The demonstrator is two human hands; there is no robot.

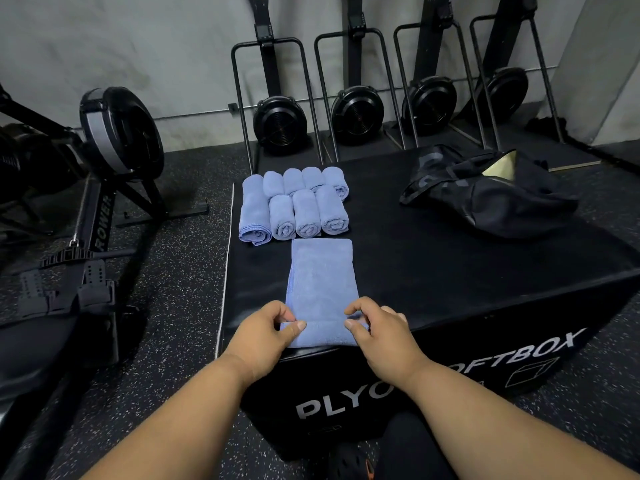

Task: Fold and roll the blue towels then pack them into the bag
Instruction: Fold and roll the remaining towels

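Note:
A blue towel (322,278) lies folded into a long strip on the black plyo box (450,271), running away from me. Its near end is curled into a small roll at the box's front edge. My left hand (266,332) pinches the left side of that roll with thumb and fingers. My right hand (379,327) pinches the right side the same way. Several rolled blue towels (298,206) lie in two rows at the box's far left. The black bag (485,195) lies slumped and open at the far right of the box.
A rowing machine (104,174) stands on the speckled floor to the left. Several more rowers (356,112) stand upright against the back wall. The box's left edge (227,271) runs close to the towels. My dark shoe (349,462) shows below the box.

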